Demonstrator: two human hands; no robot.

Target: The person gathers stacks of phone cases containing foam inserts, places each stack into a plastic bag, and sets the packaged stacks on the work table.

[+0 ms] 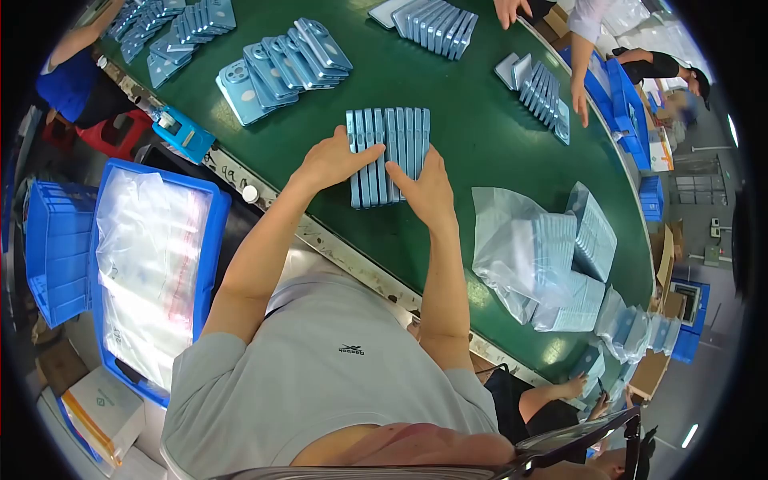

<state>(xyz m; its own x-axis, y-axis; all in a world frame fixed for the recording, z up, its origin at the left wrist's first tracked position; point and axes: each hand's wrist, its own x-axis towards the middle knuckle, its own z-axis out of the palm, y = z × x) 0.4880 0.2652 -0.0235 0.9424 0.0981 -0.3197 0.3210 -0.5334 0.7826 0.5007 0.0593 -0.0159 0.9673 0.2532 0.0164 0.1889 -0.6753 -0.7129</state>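
In the head view, a row of light blue phone cases (408,136) stands on edge on the green table (368,248) in front of me. My left hand (336,162) presses on the row's left side, its thumb lying across the edges. From the right side my right hand (426,190) closes on the same row, thumb also over the edges. A narrow gap runs down the row between two groups. Beyond my hands lies a fanned pile of similar blue cases (280,68), some with round camera rings showing.
More blue cases (436,26) lie at the far side and a smaller row (540,92) at far right. Clear bags with cases (524,248) sit right. A blue crate (216,240) of plastic bags stands left. Co-workers' hands (580,100) reach over the table.
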